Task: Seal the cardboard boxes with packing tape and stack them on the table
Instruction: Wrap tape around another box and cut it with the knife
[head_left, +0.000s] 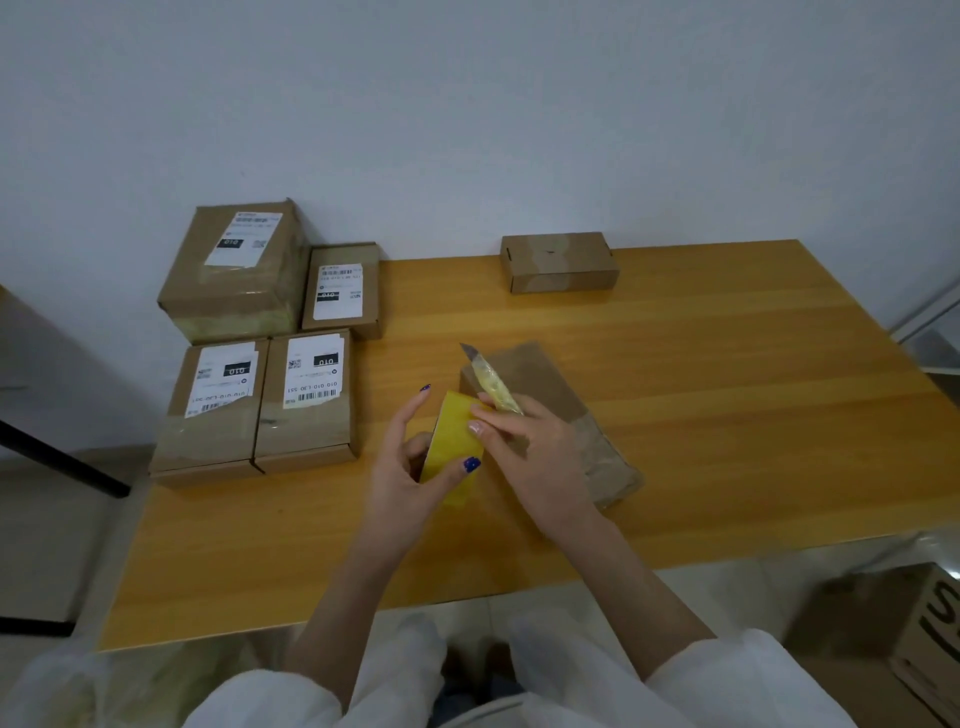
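L hand (410, 467) gripped yellow tape roll (454, 447), thumb across its face. R hand (530, 447) closed round knife (491, 382), blade out, pointing away. Both hands over brown box (550, 384) lying mid-bench (727, 415). Four labelled boxes (306, 400) grouped at left edge. Plain box (558, 262) alone at far edge.

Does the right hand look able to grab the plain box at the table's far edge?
Probably not: the right hand grips a knife, though nothing tall blocks the plain box.
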